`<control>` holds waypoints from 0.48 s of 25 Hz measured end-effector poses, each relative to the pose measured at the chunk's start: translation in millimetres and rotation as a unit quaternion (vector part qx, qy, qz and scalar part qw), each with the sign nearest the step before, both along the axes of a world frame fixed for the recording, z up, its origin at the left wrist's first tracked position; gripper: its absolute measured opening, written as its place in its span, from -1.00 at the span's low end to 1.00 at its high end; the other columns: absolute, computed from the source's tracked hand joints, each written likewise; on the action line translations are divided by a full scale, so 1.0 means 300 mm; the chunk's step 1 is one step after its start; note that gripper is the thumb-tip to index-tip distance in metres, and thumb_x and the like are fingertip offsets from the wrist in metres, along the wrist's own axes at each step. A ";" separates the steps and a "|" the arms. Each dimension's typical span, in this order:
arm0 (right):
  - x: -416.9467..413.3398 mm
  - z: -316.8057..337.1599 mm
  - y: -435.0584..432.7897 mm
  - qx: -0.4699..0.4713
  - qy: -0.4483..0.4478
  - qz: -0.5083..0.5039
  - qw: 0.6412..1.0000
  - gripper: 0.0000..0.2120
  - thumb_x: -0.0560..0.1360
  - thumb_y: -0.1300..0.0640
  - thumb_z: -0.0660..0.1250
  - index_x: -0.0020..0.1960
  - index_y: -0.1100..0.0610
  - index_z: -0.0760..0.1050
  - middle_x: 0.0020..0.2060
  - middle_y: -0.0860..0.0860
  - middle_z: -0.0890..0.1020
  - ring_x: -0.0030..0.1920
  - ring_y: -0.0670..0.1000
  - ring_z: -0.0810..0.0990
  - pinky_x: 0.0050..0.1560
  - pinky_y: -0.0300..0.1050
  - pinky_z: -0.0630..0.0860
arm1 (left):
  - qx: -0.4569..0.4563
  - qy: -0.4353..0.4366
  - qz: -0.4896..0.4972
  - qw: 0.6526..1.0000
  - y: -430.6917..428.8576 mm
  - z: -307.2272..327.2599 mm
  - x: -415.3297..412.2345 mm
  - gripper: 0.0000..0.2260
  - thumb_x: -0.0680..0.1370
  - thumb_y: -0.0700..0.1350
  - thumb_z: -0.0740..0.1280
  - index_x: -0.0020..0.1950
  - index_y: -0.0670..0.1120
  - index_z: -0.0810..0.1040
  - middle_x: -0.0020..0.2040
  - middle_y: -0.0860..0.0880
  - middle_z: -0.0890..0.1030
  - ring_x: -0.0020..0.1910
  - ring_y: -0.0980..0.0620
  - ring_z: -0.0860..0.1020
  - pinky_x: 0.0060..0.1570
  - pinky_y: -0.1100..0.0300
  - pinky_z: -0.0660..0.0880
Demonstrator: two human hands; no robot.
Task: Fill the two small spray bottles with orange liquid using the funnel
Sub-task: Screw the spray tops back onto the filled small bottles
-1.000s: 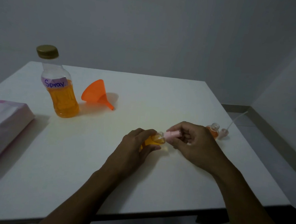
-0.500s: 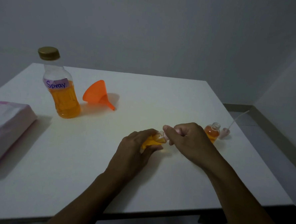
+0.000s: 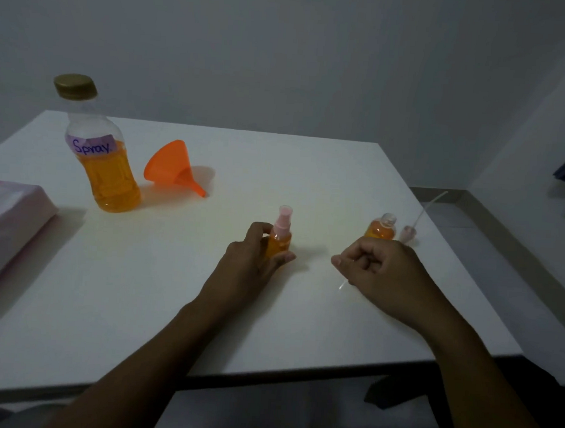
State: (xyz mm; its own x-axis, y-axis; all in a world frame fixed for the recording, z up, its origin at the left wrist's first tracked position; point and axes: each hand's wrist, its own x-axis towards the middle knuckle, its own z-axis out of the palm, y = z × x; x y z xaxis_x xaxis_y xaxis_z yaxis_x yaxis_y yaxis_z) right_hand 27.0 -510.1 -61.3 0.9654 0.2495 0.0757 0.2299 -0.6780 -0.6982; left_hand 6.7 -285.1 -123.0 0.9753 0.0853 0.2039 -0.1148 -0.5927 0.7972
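Note:
A small spray bottle (image 3: 278, 243) full of orange liquid stands upright on the white table (image 3: 137, 287), its pink spray head screwed on. My left hand (image 3: 251, 261) grips its body with fingers and thumb. My right hand (image 3: 380, 272) hovers a little to the right, fingers curled, holding nothing. Behind that hand stands the second small bottle (image 3: 381, 228), uncapped and holding orange liquid. Its pink spray head (image 3: 407, 234), with a long thin tube, lies right next to it. The orange funnel (image 3: 171, 169) lies on its side at the back left.
A large capped bottle (image 3: 108, 170) labelled "Spray", about half full of orange liquid, stands left of the funnel. A pink packet (image 3: 6, 226) lies at the table's left edge. The table's right edge runs close to the second small bottle.
The small bottle was tilted between both hands at the spray head. It now stands upright in my left hand alone, and my right hand has let go and moved right.

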 end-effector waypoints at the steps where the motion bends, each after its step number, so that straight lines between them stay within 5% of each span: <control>1: -0.006 -0.005 -0.015 -0.015 0.009 -0.004 1.000 -0.81 0.47 -0.08 0.47 -0.21 0.01 0.62 -0.35 0.00 0.64 -0.34 -0.06 0.58 -0.25 -0.13 0.50 | -0.003 0.011 0.001 1.000 -0.003 -0.002 -0.002 -0.58 0.48 0.19 0.36 0.25 0.07 0.34 0.06 0.10 0.62 -0.11 0.08 0.58 -0.18 0.31 0.48; 5: -0.027 -0.034 -0.089 -0.050 0.052 -0.013 0.997 -0.89 0.48 -0.06 0.45 -0.15 -0.04 0.63 -0.29 0.00 0.66 -0.25 -0.02 0.64 -0.22 -0.11 0.55 | 0.003 -0.033 0.058 0.998 -0.014 -0.023 -0.068 -0.41 0.39 0.18 0.48 0.31 0.02 0.35 0.17 0.14 0.43 0.09 0.16 0.41 0.00 0.27 0.38; 9: -0.010 -0.040 -0.200 -0.069 0.097 -0.031 0.992 -0.92 0.52 0.11 0.41 -0.05 -0.06 0.63 -0.14 -0.06 0.67 -0.07 -0.03 0.66 -0.05 -0.11 0.59 | 0.096 -0.174 0.093 0.976 -0.076 -0.029 -0.154 -0.71 0.48 0.01 0.43 0.11 -0.04 0.46 0.02 0.05 0.42 0.00 0.08 0.36 0.00 0.18 0.34; 12: 0.023 -0.056 -0.257 -0.077 0.082 -0.109 0.988 -0.91 0.53 0.10 0.38 -0.02 -0.02 0.65 -0.07 -0.04 0.67 0.00 0.00 0.65 -0.04 -0.16 0.52 | 0.062 -0.161 0.012 0.985 -0.172 0.000 -0.165 -0.88 0.53 -0.06 0.37 0.03 -0.03 0.51 -0.12 0.05 0.49 -0.15 0.11 0.44 -0.16 0.35 0.35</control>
State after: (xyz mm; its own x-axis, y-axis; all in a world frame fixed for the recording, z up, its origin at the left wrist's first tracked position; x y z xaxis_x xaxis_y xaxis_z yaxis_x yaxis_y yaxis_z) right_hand 33.8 -587.2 -78.1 0.9936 0.0312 -0.1089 -0.0405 -0.7995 -0.5993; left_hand -42.8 -336.6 -122.9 0.8568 0.0622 0.5119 -0.3343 -0.6890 0.6431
